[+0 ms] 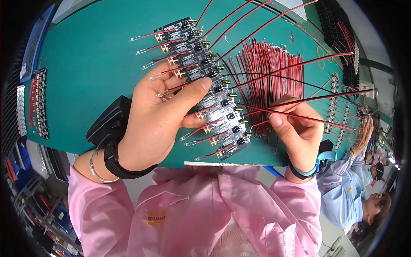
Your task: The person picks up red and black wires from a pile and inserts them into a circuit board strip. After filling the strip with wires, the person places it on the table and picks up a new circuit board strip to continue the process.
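My left hand (156, 109) grips a long black circuit board panel (202, 61), thumb on its face and fingers beneath. Short red-and-black leads with small clear LEDs (145, 66) stick out along the panel's left side. Several long red-and-black wires (295, 72) fan out from its right edge. Close to the panel's lower right edge, my right hand (302, 130) is closed in a pinch on a thin red wire (260, 124). The wire's near end reaches the board; whether it is joined there I cannot tell. Under the fanned wires lies a thick bundle of cut wires (274, 64).
The green work mat (94, 51) covers the table. At its left lie strips of finished-looking boards (39, 103). On the right are more board strips (333, 103) and rubber bands (322, 52). A co-worker in a light blue shirt (342, 201) sits at the right, a hand (364, 132) over the table.
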Motion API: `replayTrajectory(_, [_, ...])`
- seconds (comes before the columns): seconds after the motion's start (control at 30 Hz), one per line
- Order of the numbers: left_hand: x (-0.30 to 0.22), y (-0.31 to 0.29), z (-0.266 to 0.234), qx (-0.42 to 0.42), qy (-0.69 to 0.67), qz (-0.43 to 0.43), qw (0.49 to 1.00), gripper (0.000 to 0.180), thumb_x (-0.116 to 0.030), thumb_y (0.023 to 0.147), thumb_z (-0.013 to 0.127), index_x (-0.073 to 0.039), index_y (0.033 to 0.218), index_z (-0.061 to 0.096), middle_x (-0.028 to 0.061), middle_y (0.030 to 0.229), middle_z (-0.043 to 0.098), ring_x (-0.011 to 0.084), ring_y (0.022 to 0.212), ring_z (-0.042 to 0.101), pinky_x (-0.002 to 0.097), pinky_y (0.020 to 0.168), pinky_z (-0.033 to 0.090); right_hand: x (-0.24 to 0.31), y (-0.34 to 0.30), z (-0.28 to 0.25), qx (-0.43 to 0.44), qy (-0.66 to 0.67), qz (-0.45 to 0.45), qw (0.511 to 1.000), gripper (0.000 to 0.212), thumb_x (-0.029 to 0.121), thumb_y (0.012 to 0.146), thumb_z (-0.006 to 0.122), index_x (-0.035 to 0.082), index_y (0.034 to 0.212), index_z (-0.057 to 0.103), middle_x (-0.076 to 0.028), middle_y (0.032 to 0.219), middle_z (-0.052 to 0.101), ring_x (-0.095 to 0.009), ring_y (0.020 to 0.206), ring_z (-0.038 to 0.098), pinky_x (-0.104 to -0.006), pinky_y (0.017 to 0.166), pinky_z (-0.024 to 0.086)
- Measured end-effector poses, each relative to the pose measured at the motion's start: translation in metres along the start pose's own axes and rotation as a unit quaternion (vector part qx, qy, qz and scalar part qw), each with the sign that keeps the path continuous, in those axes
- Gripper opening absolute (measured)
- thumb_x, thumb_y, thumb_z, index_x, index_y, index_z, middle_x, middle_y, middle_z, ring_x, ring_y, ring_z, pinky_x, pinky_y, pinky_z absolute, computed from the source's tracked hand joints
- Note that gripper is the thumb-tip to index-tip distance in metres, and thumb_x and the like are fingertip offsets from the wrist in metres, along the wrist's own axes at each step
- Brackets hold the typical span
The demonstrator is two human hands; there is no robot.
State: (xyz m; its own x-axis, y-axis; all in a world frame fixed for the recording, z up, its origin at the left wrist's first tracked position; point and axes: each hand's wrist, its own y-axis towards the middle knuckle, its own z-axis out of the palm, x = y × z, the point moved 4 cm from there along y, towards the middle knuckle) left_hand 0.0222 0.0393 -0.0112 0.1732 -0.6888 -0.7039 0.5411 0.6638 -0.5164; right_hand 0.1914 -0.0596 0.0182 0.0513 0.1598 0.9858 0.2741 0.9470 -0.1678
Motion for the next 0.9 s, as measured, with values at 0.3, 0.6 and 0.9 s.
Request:
replayTrajectory(0.3, [0.0002, 0.0001, 0.0, 0.001, -0.004, 0.01, 1.0, 0.029, -0.005, 0.079, 0.059, -0.002, 0.106, 0.048, 0.0067, 0.097, 0.055, 0.0118, 0.084, 0.056, 0.0266, 0.059, 0.055, -0.005, 0.0014, 0.0028, 0.041, -0.055, -0.045, 0.997, 0.01, -0.007, 0.071, 0.063, -0.002, 0.077, 0.056, -0.003, 0.074, 0.055, -0.004, 0.06, 0.042, -0.0174, 0.051, 0.03])
replayTrajectory(0.6, [0.0009, 0.0004, 0.0004, 0.006, -0.006, 0.011, 1.0, 0.028, -0.004, 0.079, 0.059, -0.001, 0.105, 0.049, 0.007, 0.097, 0.056, 0.0125, 0.084, 0.057, 0.027, 0.059, 0.055, -0.0052, 0.0008, 0.0043, 0.051, -0.085, -0.041, 0.994, 0.009, -0.004, 0.069, 0.066, 0.0, 0.073, 0.059, -0.002, 0.071, 0.055, -0.005, 0.059, 0.04, -0.0184, 0.051, 0.028])
replayTrajectory(0.9, [-0.0004, -0.0014, 0.0019, 0.006, -0.01, 0.017, 1.0, 0.027, -0.004, 0.079, 0.058, -0.001, 0.104, 0.049, 0.0069, 0.098, 0.056, 0.0127, 0.084, 0.057, 0.0271, 0.06, 0.055, -0.0017, 0.0, 0.0054, 0.026, -0.16, -0.093, 0.982, 0.01, -0.001, 0.066, 0.068, 0.0, 0.072, 0.06, -0.002, 0.066, 0.054, -0.008, 0.056, 0.04, -0.0217, 0.05, 0.029])
